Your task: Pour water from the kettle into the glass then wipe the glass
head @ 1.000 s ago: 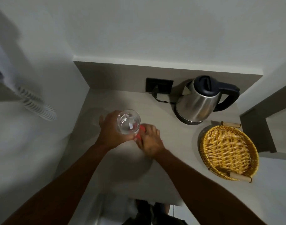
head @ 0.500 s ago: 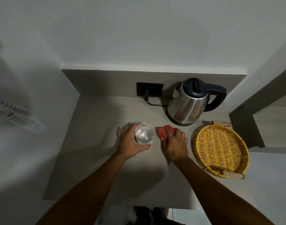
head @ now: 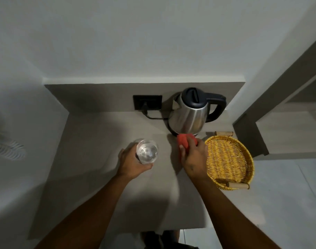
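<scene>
A clear glass (head: 146, 151) with water in it stands upright on the grey counter (head: 99, 144), and my left hand (head: 133, 163) is wrapped around it from the near left side. My right hand (head: 194, 157) grips a bunched red cloth (head: 185, 140), held apart from the glass just in front of the kettle's base. The steel kettle (head: 189, 114) with black lid and handle stands at the back of the counter, its handle pointing right.
A yellow wicker tray (head: 230, 159) with wooden handles sits right of my right hand. A black wall socket (head: 147, 102) with a plugged cord is behind, left of the kettle. Walls close the counter's back and left sides.
My right hand has carried the red cloth away from the glass, rightward toward the kettle and tray. My left hand keeps holding the glass on the counter.
</scene>
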Demonstrator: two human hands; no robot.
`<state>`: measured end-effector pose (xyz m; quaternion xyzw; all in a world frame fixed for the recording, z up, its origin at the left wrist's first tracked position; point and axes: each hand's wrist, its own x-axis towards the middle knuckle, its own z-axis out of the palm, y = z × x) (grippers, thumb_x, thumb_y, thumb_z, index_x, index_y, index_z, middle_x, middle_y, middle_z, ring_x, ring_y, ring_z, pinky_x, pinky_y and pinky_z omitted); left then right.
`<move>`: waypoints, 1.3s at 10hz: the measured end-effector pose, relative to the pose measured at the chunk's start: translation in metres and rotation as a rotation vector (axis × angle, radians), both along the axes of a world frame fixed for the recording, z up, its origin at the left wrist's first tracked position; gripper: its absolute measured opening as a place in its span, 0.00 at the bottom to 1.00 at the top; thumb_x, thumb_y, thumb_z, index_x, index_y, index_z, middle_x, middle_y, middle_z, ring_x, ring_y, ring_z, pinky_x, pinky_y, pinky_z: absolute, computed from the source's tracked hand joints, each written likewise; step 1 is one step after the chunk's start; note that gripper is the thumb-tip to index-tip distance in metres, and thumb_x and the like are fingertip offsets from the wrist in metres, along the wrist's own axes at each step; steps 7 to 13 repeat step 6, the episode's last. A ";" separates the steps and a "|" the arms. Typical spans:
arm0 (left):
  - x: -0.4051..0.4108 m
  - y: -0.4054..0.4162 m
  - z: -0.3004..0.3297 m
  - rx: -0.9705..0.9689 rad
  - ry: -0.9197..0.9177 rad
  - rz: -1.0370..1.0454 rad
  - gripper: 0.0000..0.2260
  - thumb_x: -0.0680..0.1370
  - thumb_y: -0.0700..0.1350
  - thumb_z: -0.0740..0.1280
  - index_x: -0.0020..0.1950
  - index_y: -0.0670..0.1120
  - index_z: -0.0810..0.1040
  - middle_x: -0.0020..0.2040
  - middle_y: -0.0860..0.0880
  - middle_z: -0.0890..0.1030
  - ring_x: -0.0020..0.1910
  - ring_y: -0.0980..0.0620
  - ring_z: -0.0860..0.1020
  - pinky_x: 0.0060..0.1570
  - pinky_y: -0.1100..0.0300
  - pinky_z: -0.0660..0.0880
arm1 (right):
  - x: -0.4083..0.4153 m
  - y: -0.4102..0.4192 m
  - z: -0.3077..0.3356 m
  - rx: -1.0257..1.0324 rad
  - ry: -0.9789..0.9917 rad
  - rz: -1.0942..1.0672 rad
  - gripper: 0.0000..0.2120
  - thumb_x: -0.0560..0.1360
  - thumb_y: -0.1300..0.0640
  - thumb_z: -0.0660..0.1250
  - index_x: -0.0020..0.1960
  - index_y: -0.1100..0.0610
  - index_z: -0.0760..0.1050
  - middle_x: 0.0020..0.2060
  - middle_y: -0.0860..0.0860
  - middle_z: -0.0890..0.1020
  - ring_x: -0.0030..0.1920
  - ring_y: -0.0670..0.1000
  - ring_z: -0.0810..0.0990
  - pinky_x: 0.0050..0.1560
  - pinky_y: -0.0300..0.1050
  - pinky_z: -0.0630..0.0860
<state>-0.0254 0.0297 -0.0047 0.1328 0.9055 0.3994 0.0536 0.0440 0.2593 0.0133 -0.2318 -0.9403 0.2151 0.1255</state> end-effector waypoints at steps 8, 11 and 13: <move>-0.014 -0.045 0.017 -0.026 0.112 0.023 0.44 0.54 0.59 0.82 0.68 0.56 0.69 0.63 0.57 0.79 0.61 0.56 0.78 0.65 0.44 0.73 | -0.019 0.035 0.020 -0.013 -0.073 -0.152 0.29 0.76 0.39 0.59 0.71 0.51 0.58 0.73 0.59 0.63 0.72 0.64 0.58 0.68 0.68 0.55; -0.014 -0.045 0.017 -0.026 0.112 0.023 0.44 0.54 0.59 0.82 0.68 0.56 0.69 0.63 0.57 0.79 0.61 0.56 0.78 0.65 0.44 0.73 | -0.019 0.035 0.020 -0.013 -0.073 -0.152 0.29 0.76 0.39 0.59 0.71 0.51 0.58 0.73 0.59 0.63 0.72 0.64 0.58 0.68 0.68 0.55; -0.014 -0.045 0.017 -0.026 0.112 0.023 0.44 0.54 0.59 0.82 0.68 0.56 0.69 0.63 0.57 0.79 0.61 0.56 0.78 0.65 0.44 0.73 | -0.019 0.035 0.020 -0.013 -0.073 -0.152 0.29 0.76 0.39 0.59 0.71 0.51 0.58 0.73 0.59 0.63 0.72 0.64 0.58 0.68 0.68 0.55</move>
